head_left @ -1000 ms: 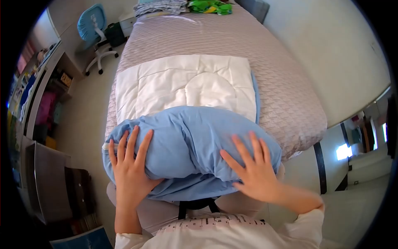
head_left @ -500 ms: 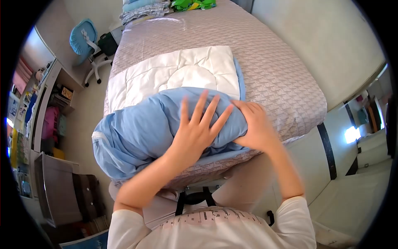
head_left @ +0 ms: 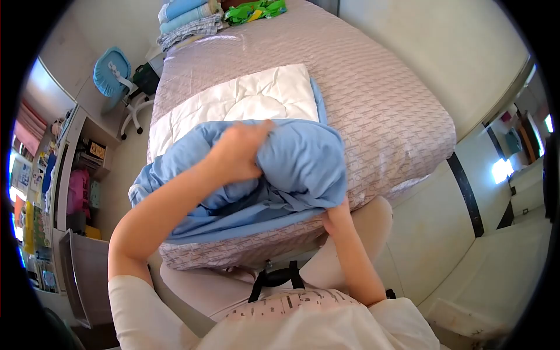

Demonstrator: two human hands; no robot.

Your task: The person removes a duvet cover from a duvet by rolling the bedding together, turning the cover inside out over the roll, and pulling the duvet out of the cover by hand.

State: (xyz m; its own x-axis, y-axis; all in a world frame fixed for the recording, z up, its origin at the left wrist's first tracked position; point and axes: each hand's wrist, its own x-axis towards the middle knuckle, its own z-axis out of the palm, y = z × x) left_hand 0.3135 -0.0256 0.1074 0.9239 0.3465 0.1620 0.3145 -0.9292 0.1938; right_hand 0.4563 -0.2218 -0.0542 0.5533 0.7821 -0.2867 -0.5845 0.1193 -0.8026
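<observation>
A quilt (head_left: 303,157), blue on one side and white with stitched lines on the other, lies at the near end of the bed. Its blue part is bunched in a thick roll, while the white part (head_left: 256,96) is spread flat beyond it. My left hand (head_left: 236,153) is closed on the top of the blue roll, fingers curled into the cloth and slightly blurred. At the roll's right end, my right hand (head_left: 334,220) reaches under the blue edge. The fabric hides its fingers.
The bed (head_left: 391,116) has a patterned, shiny cover. Folded bedding (head_left: 189,26) and a green bundle (head_left: 254,11) lie at its far end. A blue chair (head_left: 114,73) and shelves (head_left: 87,151) stand left; a pale wall (head_left: 449,64) rises right.
My left hand has gone from spread fingers to a curled grip, moving up and left. My right hand has dropped under the quilt's near right edge. The roll has changed shape, opening a hollow in front.
</observation>
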